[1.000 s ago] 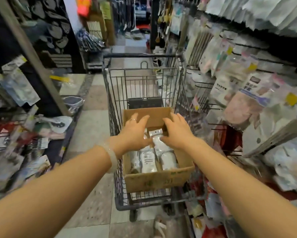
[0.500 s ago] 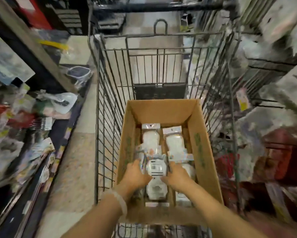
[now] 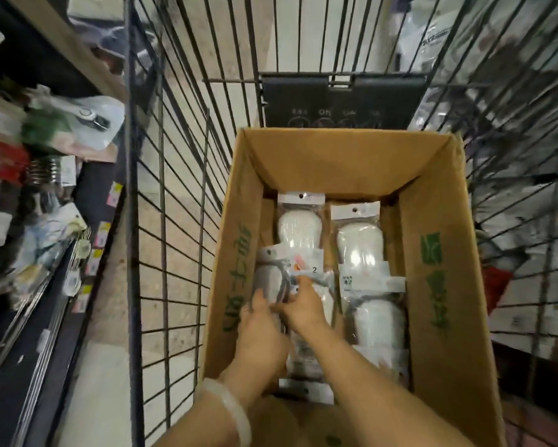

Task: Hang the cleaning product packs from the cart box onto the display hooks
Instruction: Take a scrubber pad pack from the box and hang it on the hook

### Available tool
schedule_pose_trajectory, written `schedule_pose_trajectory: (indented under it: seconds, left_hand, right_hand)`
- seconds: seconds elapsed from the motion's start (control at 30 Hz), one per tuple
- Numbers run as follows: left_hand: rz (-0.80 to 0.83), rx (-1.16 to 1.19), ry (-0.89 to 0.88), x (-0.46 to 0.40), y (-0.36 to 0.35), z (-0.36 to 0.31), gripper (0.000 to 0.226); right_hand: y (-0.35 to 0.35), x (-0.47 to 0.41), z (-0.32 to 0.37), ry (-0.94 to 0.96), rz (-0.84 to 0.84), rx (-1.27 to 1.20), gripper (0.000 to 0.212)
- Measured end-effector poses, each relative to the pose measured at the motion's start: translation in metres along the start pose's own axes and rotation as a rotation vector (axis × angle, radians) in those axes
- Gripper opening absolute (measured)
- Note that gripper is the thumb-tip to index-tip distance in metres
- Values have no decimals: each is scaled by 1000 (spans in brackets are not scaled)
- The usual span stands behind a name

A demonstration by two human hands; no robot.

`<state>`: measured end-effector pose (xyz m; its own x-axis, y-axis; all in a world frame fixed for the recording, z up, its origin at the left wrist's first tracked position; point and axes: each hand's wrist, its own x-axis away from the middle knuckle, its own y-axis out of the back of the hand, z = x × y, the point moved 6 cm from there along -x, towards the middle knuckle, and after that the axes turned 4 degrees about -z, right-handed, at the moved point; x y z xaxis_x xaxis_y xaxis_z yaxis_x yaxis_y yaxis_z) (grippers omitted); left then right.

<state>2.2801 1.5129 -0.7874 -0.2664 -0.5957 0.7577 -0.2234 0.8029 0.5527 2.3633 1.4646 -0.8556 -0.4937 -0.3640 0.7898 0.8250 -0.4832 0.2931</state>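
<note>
Both hands in box, on left-side packs

Left hand (image 3: 260,324) and right hand (image 3: 303,304) meet over the pack stack (image 3: 282,279) by the cardboard box (image 3: 438,285) left wall; fingers curled round the packs. More packs (image 3: 361,250) lie toward the far and right walls. Box sits inside the wire cart (image 3: 174,188)

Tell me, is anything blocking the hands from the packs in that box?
Nothing visible does. The cardboard box is open on top, and both the left hand and the right hand are already down on the near-left packs. The display hooks are not clearly in view, so that path cannot be judged.
</note>
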Motion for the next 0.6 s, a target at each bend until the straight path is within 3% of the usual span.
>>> schedule_pose_trajectory:
  seconds: [0.13,0.4,0.5,0.6]
  left_hand:
    - [-40,51,-9,-13,0,-9,76]
    - [85,1,-49,-31,-37,-21,101]
    - [102,48,67,-40,-47,-11,122]
    - [158,248,178,-47,-58,1,137]
  right_hand:
    - [29,0,-11,-49,-8,-10,54]
    - [89,3,-43,-166,83,-157,48]
    - [91,1,-47,-172,62,-169,47]
    - [87,3,-50,-143,-17,-142,51]
